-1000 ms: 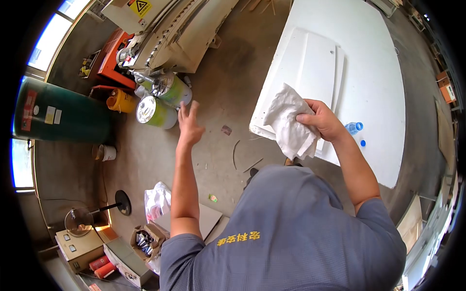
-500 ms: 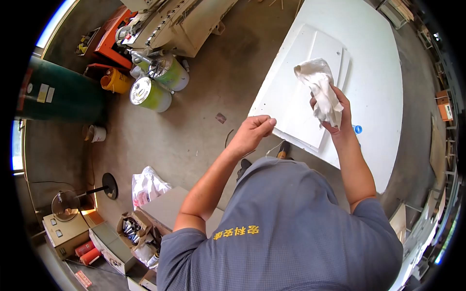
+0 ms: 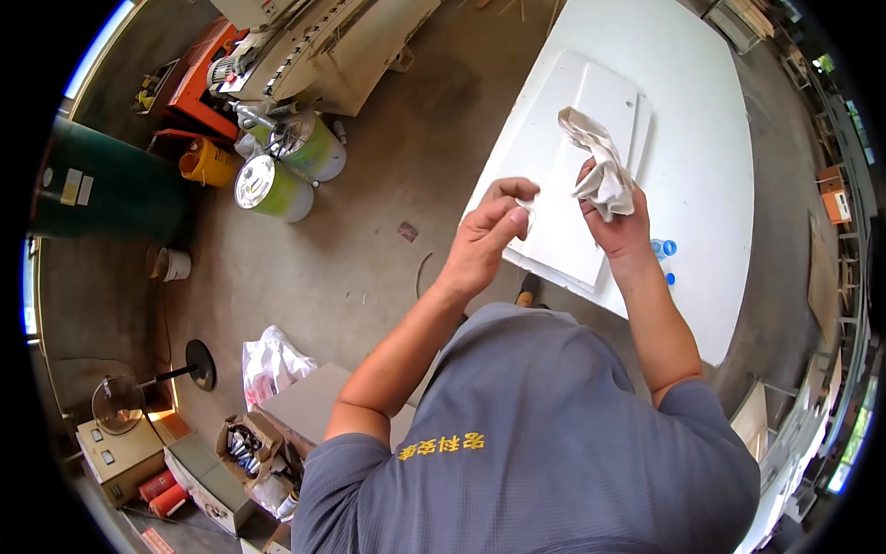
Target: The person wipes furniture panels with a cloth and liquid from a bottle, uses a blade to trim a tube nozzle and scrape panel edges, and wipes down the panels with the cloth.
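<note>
A crumpled white cloth (image 3: 604, 171) is gripped in my right hand (image 3: 620, 226), its loose end standing up above the fingers. My left hand (image 3: 489, 235) is to the left of the cloth, thumb and fingers curled together. A small whitish bit shows at its fingertips, too small to name. Under both hands are white flat panels (image 3: 563, 231), stacked on a large white table (image 3: 701, 120). Beside my right wrist stands a clear bottle with a blue cap (image 3: 664, 247), and a second blue cap (image 3: 671, 279) shows just below it.
Green-and-white drums (image 3: 274, 189), a yellow bucket (image 3: 208, 162) and a beige machine (image 3: 341, 55) stand on the floor to the left. At the lower left are a carton of tubes (image 3: 249, 448), a white plastic bag (image 3: 275, 365) and a fan (image 3: 120, 402).
My left hand has risen and moved nearer the cloth. My right hand has shifted slightly left with the cloth, uncovering more of the bottle and a second blue cap.
</note>
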{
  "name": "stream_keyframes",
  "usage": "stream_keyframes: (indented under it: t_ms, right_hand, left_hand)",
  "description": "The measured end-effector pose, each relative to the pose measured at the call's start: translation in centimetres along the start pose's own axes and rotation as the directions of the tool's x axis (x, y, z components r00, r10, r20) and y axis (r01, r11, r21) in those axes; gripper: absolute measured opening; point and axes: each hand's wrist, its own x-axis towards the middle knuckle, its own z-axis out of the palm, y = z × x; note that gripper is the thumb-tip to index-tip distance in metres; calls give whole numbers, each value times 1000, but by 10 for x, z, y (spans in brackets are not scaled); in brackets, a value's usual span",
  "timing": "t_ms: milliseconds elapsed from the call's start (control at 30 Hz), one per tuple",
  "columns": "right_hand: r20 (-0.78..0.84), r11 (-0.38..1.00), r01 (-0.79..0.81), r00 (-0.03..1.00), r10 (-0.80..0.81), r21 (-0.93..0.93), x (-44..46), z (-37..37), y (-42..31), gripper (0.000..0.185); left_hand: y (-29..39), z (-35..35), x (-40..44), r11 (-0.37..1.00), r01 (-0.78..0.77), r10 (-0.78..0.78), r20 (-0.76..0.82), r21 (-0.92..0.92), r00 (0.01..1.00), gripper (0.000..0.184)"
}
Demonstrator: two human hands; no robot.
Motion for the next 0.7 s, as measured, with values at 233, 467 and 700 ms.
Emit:
stream_keyframes:
  t_ms: [233, 467, 700]
  right_hand:
    - [26, 990, 2, 1000, -6, 144, 6, -7, -1, 21]
    - [-156, 973, 200, 971, -182, 113, -8, 5, -36, 10]
    - [-179, 997, 65, 981, -71, -39, -16, -22, -28, 19]
  left_hand:
    - [16, -4, 7, 866, 99, -124, -18, -490, 992, 35]
    - [-49, -251, -59, 228, 364, -277, -298, 903, 913, 29]
    - [0, -331, -107, -46, 625, -285, -610, 779, 740, 29]
